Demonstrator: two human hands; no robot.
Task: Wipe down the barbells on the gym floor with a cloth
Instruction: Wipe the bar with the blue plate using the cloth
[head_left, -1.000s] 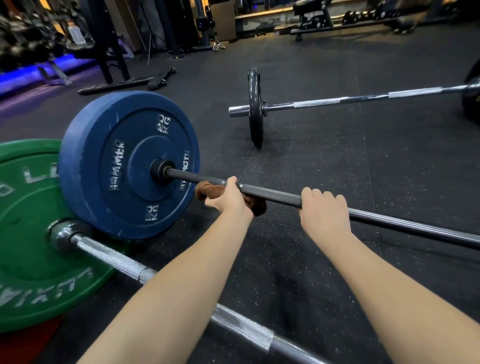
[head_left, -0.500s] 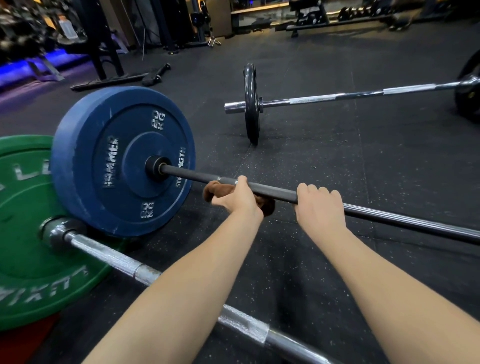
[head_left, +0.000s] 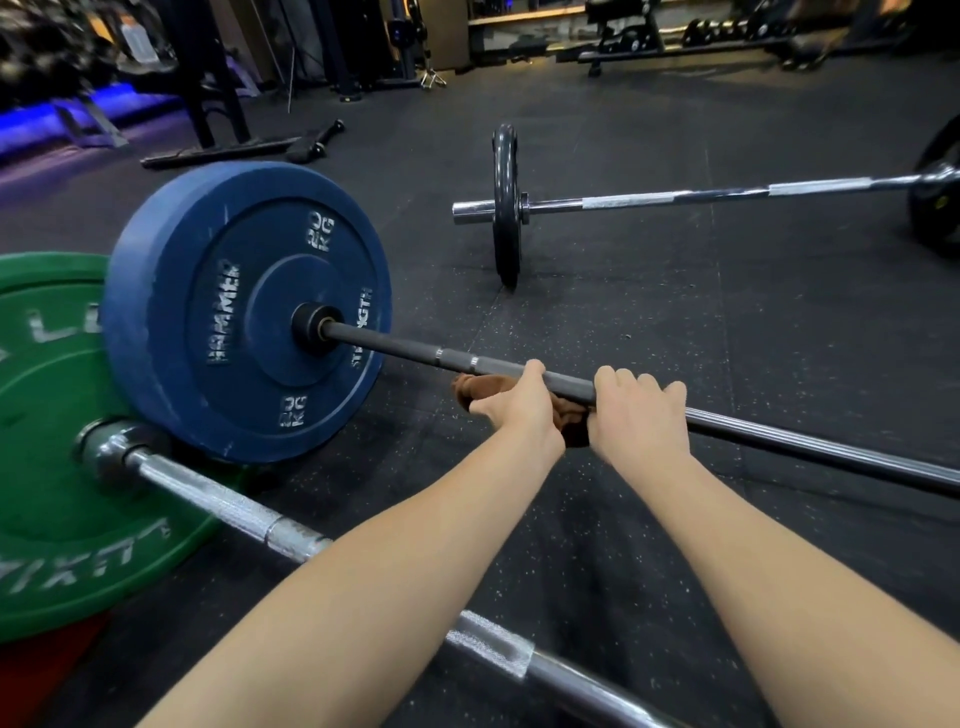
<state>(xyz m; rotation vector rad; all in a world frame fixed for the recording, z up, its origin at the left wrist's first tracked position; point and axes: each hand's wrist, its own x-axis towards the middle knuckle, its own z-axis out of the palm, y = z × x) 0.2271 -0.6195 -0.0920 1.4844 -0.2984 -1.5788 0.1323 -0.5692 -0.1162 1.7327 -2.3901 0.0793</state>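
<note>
A dark barbell bar (head_left: 400, 347) runs from a blue 20 kg plate (head_left: 208, 322) across the floor to the right. My left hand (head_left: 519, 405) grips a brown cloth (head_left: 569, 415) wrapped under and around this bar. Right beside it, my right hand (head_left: 636, 413) is closed over the bar, almost touching the left. A silver barbell (head_left: 234, 512) with a green plate (head_left: 57, 467) lies nearer to me. A third barbell (head_left: 675, 200) with a thin black plate (head_left: 506, 208) lies farther away.
Black speckled rubber flooring (head_left: 675, 322) stretches between the bars. A rack base (head_left: 218, 150) and a loose handle (head_left: 317, 143) lie at the back left, near a blue-lit strip. Benches and dumbbells (head_left: 717, 26) line the far wall. A large black plate (head_left: 935, 202) stands at the right edge.
My left hand has slid the cloth rightward along the dark bar, away from the blue plate, closing the gap to my right hand. The right hand has kept its grip.
</note>
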